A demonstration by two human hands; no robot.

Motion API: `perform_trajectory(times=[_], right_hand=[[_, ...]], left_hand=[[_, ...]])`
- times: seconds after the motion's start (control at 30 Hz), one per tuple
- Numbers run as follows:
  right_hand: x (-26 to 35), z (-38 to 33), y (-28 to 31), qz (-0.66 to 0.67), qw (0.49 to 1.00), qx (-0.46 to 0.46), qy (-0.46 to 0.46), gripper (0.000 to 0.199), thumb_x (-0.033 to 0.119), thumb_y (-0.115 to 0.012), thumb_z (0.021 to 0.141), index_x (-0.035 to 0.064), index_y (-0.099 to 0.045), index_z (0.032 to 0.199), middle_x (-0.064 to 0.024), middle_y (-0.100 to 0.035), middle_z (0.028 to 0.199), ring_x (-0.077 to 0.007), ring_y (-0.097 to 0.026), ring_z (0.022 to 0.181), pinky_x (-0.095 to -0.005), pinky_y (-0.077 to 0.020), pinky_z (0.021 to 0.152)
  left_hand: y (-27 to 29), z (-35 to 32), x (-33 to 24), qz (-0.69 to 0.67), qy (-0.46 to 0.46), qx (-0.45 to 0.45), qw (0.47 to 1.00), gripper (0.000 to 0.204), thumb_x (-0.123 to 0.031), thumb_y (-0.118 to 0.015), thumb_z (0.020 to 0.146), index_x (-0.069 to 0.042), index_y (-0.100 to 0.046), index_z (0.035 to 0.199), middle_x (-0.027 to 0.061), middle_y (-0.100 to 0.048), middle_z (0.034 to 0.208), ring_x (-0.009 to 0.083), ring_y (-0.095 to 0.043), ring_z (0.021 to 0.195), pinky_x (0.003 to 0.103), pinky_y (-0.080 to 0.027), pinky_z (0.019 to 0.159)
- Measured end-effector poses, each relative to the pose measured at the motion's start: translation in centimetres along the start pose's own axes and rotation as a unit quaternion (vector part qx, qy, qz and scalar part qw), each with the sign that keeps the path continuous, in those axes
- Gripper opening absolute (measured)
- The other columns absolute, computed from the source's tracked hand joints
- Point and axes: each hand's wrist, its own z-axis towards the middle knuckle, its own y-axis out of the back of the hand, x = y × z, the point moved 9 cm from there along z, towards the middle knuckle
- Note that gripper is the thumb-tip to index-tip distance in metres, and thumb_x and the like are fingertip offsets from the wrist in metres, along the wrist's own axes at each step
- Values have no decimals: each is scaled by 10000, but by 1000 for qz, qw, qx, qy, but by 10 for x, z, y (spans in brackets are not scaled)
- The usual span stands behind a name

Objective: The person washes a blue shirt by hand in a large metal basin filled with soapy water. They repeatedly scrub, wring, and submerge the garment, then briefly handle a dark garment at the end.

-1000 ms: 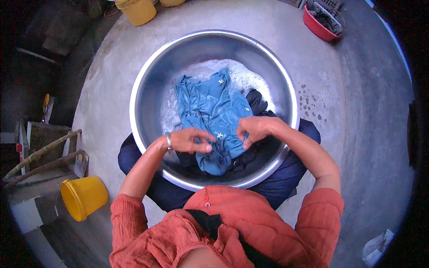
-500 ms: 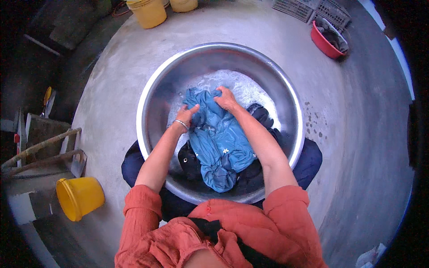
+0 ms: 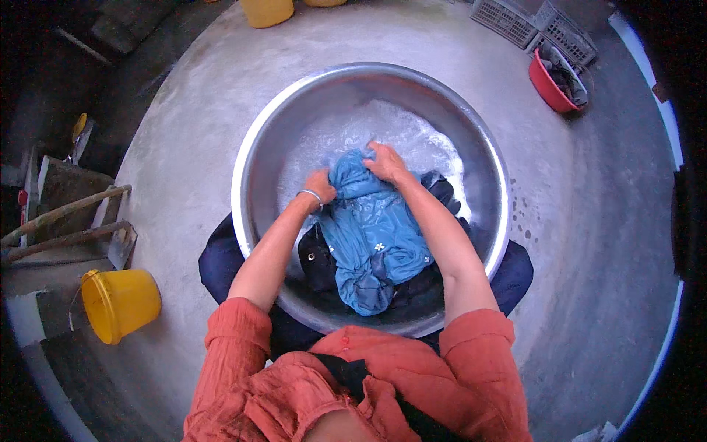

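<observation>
Here, in the head view, the left hand (image 3: 321, 186) is curled closed on the upper left edge of the blue cloth (image 3: 379, 228); the right hand (image 3: 385, 163) bends at its upper right edge, though I cannot tell whether it grips. The cloth lies over dark clothes (image 3: 317, 261) in a metal basin (image 3: 368, 87) of sudsy water (image 3: 317, 147).

This seems to be a household yard used for laundry: on bare concrete floor (image 3: 184, 162) stands a metal basin (image 3: 276, 118) with clothes (image 3: 379, 221) in foamy water (image 3: 398, 121), near a yellow bucket (image 3: 125, 306) and grey crates (image 3: 504, 22).
</observation>
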Motion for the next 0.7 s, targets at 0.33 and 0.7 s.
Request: perform_trajectory(times=[0.33,0.7], right_hand=[[-33,-9,43,-22,991,-98,-86,548,448,-564,736,163,-469,1195,-259,-330,1250,-434,-378,1106,-466,-346,915],[201,-117,37,206,940,-130,240,288,252,-629,714,-21,-546,749,-200,-501,855,-364,-531,719,-424,-430,655]], left_hand=[[-2,6,13,-470,218,64,853,242,-243,-459,758,-45,-490,623,107,-526,626,265,-540,590,400,-401,474],[-45,0,-34,-780,10,366,508,534,-623,-431,788,-103,-535,856,71,-563,822,222,-548,726,390,-464,629]])
